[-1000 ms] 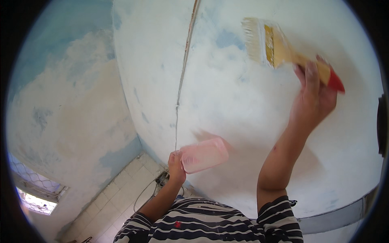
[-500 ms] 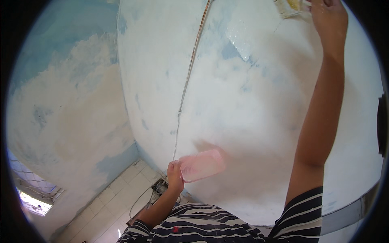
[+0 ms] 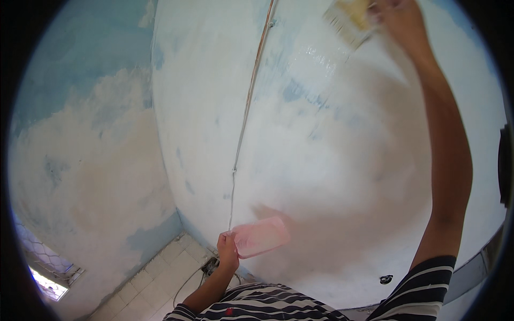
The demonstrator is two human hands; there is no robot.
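With the right grip (image 3: 397,15) closed on a wide paintbrush (image 3: 349,22), holds its bristle end out to the left of that grip, close to the wall (image 3: 300,166); cannot tell whether touching. With the left grip (image 3: 227,249), pinches the left end of a pink tray (image 3: 262,237), well below the brush. Faces patchy white and blue, with a cable (image 3: 249,96) nearer the wall's left edge and pale tiles (image 3: 144,286) beyond its lower left corner. Since half a second ago, has swung the brush leftward, toward the cable.
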